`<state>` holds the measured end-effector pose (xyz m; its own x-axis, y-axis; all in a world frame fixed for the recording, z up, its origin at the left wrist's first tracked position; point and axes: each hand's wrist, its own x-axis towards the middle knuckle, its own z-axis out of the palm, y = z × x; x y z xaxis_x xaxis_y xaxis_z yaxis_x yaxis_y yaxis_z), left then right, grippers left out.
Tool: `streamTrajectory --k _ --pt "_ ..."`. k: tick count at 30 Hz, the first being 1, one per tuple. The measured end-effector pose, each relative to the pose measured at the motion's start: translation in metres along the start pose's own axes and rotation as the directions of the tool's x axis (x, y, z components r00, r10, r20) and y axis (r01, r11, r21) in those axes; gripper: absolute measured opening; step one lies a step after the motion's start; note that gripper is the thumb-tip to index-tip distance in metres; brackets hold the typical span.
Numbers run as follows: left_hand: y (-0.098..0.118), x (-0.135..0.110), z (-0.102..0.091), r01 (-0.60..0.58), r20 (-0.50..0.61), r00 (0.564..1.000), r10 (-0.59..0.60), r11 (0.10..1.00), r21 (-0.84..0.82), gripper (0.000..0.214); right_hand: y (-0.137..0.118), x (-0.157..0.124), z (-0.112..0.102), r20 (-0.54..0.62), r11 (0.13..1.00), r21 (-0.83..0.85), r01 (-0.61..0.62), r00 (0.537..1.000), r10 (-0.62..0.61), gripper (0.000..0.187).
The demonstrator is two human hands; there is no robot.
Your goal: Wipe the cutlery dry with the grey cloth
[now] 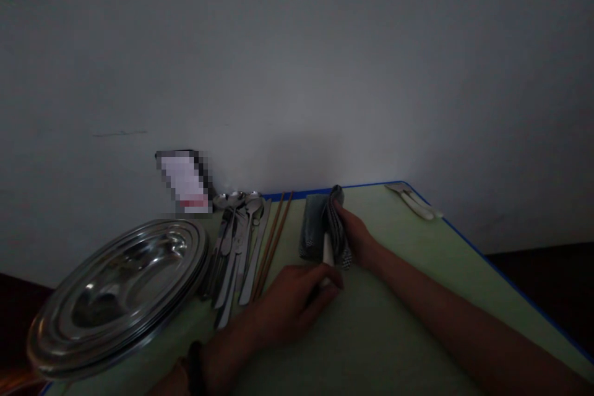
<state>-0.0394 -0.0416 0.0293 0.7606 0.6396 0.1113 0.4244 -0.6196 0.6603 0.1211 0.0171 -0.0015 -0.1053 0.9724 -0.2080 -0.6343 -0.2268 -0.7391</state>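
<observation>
My left hand [292,300] is closed around the white handle of a utensil [328,255] whose far end is hidden in a grey checked cloth [320,226]. My right hand [355,235] is wrapped round the cloth, pressing it against the utensil. Both rest on the pale green table [394,322] near its far edge.
Several steel spoons and knives [236,247] lie left of the cloth, with a pair of brown chopsticks [273,241] beside them. A stack of steel oval plates [120,291] sits at the left. White-handled cutlery [415,203] lies at the far right corner. A wall stands behind.
</observation>
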Motion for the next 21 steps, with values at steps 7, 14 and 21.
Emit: streamTrajectory --k 7,14,21 --pt "-0.009 0.004 0.008 0.095 -0.065 0.993 -0.095 0.995 0.000 0.019 -0.001 0.011 -0.011 0.024 0.998 0.049 -0.027 0.999 0.026 0.030" --pt "-0.005 0.003 0.006 -0.001 0.004 1.000 0.001 0.999 0.033 0.023 -0.005 -0.004 -0.001 0.100 0.992 -0.113 -0.055 0.993 0.066 0.019" --pt "-0.022 0.006 0.015 0.162 -0.147 0.966 -0.212 0.943 -0.290 0.032 -0.006 -0.002 0.001 -0.035 0.998 -0.051 0.025 0.999 -0.027 0.015"
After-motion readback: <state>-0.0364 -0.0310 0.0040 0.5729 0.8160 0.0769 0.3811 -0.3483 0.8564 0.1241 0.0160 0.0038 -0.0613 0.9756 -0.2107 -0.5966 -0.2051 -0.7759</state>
